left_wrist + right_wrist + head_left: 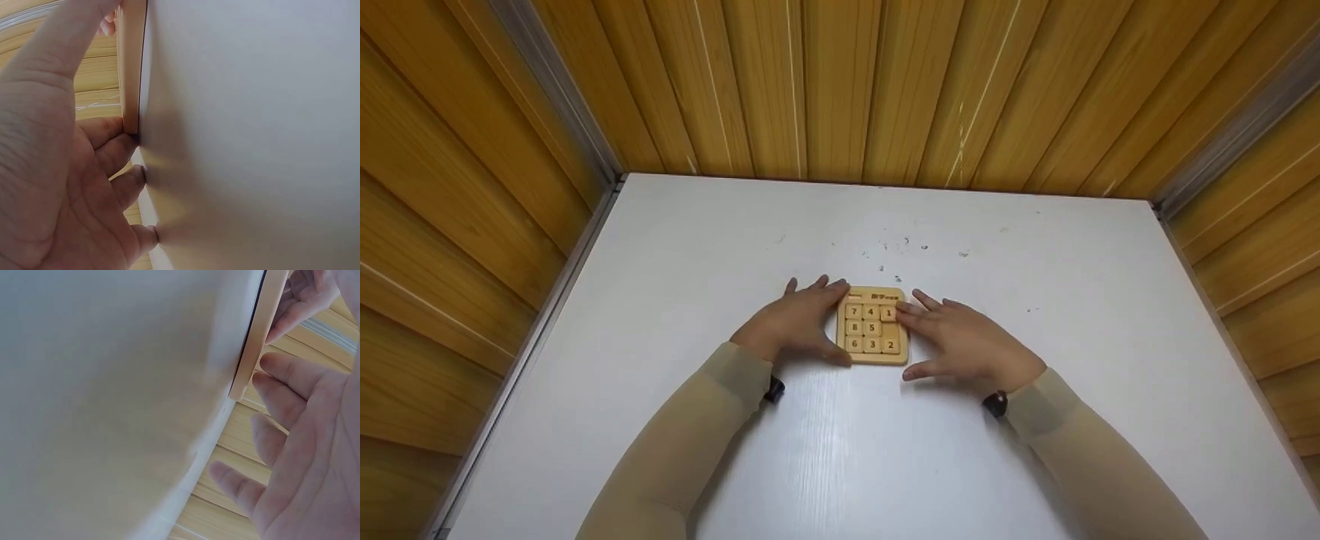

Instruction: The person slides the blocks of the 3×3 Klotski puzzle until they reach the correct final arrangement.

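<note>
A wooden number slide puzzle (877, 359) lies flat on the white table, its numbered tiles facing up. The rows read 7, 4, 1, then 8, 5 and a gap at the right, then 6, 3, 2. My left hand (799, 319) grips the puzzle's left side, thumb at the near corner and index finger at the far corner. From the right, my right hand (964, 341) touches the 1 tile (888, 313) with extended fingertips; its thumb is off the board. Both wrist views show the puzzle's side edge (132, 67) beside the fingers.
The white table (697, 232) carries small dark marks beyond the puzzle. Yellow wood-plank walls (840, 90) enclose its back and sides, with grey metal posts at the corners. Each wrist wears a dark band (995, 404).
</note>
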Tool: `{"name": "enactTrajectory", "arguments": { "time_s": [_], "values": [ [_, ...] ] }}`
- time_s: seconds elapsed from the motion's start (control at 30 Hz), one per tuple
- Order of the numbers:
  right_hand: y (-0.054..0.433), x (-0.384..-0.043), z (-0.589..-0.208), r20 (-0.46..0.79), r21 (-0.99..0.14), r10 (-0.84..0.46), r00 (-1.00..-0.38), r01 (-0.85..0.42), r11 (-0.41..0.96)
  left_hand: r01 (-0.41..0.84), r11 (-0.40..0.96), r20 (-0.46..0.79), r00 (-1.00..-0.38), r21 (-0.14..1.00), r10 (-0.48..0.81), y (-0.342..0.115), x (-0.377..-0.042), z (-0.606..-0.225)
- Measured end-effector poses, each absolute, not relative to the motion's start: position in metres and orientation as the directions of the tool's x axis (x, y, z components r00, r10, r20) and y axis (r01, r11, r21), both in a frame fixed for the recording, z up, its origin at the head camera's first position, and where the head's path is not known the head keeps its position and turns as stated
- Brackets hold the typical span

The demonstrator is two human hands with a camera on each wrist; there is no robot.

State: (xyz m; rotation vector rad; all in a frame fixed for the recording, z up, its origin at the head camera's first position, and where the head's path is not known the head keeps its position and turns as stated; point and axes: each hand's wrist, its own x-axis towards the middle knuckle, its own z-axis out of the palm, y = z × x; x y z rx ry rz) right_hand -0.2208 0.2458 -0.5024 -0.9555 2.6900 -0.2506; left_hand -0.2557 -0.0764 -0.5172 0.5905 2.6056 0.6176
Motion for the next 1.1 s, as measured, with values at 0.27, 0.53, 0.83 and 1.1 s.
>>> {"name": "enactTrajectory", "arguments": {
  "time_s": [0.27, 0.53, 0.83, 1.1],
  "values": [
    [0.247, -0.200, -0.504, -0.187, -0.254, -0.666, -0.722, -0.620, 0.743, 0.316, 0.808, -0.268, -0.830, 0.498, 0.490, -0.077, -0.255, -0.517],
    [0.248, -0.184, -0.506, -0.165, -0.250, -0.690, -0.704, -0.647, 0.720, 0.308, 0.805, -0.267, -0.832, 0.507, 0.486, -0.077, -0.255, -0.519],
    [0.246, -0.177, -0.503, -0.156, -0.235, -0.704, -0.693, -0.666, 0.708, 0.309, 0.809, -0.266, -0.834, 0.500, 0.483, -0.077, -0.256, -0.519],
    [0.245, -0.176, -0.502, -0.165, -0.241, -0.691, -0.704, -0.650, 0.720, 0.301, 0.814, -0.272, -0.836, 0.498, 0.476, -0.076, -0.256, -0.519]
  ]
}}
